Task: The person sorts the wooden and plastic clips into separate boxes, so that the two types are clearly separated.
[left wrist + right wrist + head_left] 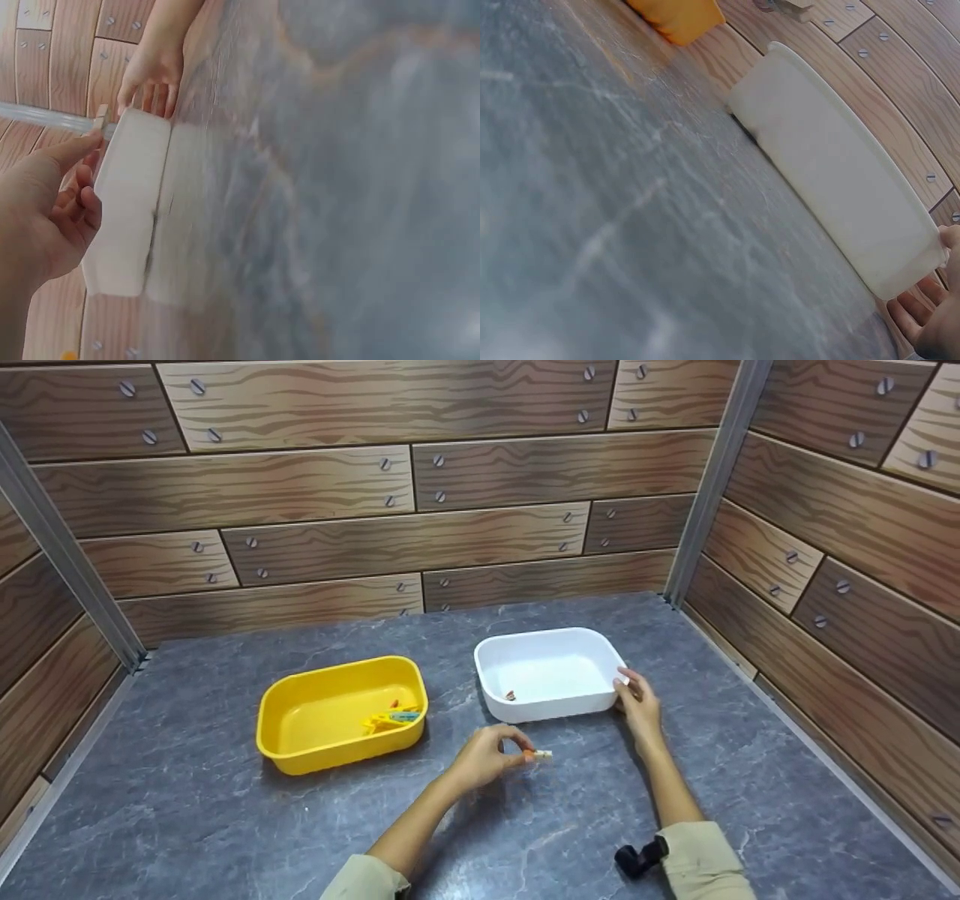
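Note:
My left hand (484,757) pinches a small pale wooden clothespin (543,754) with orange on it, thumb against fingertips. It is over the table in front of the white plastic bin (555,707). In the left wrist view, the clothespin's pale end (101,115) sticks up past my left fingertips. With my right hand (640,709) I grip the bin's right end, thumb at the rim and fingers (909,315) under the outer side. One small brown-orange piece (511,695) lies inside the bin's near left corner.
To the left stands a yellow plastic bin (330,757). Yellow and blue clothespins (390,721) lie in its right end. Wood-patterned walls (322,510) enclose the grey marbled table (187,825). A black device (641,858) is strapped at my right wrist.

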Demonstrator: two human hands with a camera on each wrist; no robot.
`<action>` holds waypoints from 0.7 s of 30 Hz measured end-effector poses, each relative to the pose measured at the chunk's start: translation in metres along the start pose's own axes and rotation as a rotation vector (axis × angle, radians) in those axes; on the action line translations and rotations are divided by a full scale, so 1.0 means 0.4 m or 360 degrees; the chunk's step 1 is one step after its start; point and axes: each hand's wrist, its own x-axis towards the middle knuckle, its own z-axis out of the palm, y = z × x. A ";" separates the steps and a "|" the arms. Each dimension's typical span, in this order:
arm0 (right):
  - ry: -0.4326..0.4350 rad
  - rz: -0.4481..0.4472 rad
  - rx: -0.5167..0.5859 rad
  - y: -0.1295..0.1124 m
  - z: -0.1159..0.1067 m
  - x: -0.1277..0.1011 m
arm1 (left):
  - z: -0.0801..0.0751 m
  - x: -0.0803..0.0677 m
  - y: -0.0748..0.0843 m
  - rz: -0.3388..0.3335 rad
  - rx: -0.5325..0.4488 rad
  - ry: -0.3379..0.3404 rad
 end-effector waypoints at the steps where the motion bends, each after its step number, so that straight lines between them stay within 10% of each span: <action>1: -0.0001 -0.0005 0.0005 0.000 0.000 0.000 | -0.002 0.004 0.000 -0.0008 0.0002 0.0008; 21: 0.0005 -0.0010 0.0007 0.001 -0.002 -0.003 | -0.051 0.087 -0.012 -0.0037 0.0079 0.0209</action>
